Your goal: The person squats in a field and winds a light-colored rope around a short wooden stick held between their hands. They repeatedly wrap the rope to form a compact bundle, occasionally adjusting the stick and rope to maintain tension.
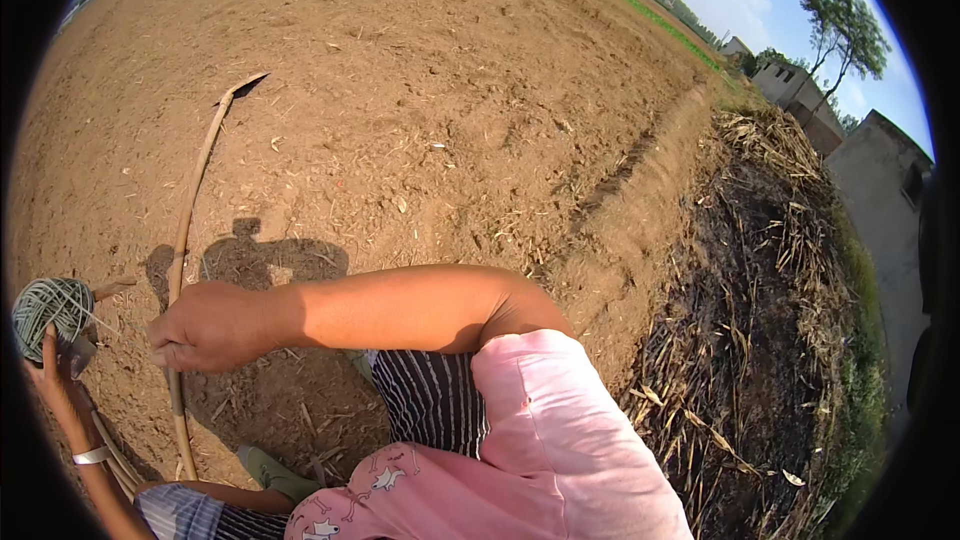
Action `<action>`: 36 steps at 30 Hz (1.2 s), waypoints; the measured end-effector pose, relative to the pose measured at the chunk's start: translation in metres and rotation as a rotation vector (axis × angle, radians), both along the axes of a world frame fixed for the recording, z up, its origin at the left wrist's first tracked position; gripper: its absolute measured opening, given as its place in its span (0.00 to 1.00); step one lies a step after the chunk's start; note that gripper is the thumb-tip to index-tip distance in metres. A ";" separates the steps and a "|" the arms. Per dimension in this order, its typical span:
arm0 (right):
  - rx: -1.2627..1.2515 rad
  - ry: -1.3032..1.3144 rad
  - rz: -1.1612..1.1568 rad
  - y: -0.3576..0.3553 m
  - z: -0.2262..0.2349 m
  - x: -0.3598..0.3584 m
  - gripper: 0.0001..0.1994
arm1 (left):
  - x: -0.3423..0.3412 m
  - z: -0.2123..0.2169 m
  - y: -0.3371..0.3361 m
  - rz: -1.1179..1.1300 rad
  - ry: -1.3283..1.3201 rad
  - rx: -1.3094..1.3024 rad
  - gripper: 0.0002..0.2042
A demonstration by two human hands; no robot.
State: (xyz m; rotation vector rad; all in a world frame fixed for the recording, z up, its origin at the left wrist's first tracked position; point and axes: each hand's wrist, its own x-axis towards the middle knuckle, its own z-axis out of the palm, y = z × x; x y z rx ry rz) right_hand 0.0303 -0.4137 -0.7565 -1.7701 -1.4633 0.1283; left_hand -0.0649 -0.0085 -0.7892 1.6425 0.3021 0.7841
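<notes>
At the far left, a ball of grey-green twine (50, 308) rests in my left hand (62, 385), with the fingers wrapped round its lower side. A short wooden stick (113, 287) juts out from behind the ball. My right arm reaches across to the left, and my right hand (212, 328) is closed, thumb and fingers pressed together. One thin strand leads off the ball towards that hand; its end is hidden by the fingers. A hoe (203, 162) with a long wooden handle lies on the soil, passing behind my right hand.
Bare brown soil (420, 70) with bits of straw spreads ahead. A low earth ridge (640, 180) runs along its right side. Beyond it lie dark, burnt-looking stalks (740, 340), a grey wall (880, 210) and a tree (840, 25). More poles (115, 450) lie near my left forearm.
</notes>
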 end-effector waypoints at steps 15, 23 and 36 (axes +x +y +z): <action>-0.289 -0.285 -0.227 -0.013 -0.027 0.069 0.14 | -0.021 0.000 -0.095 -0.166 0.415 0.251 0.36; -0.116 -0.570 -0.202 -0.025 -0.009 0.057 0.12 | -0.008 0.025 -0.199 -0.597 0.670 1.178 0.36; 0.199 -0.169 -0.133 -0.020 -0.030 0.067 0.15 | -0.008 0.004 -0.126 -0.362 0.208 0.369 0.31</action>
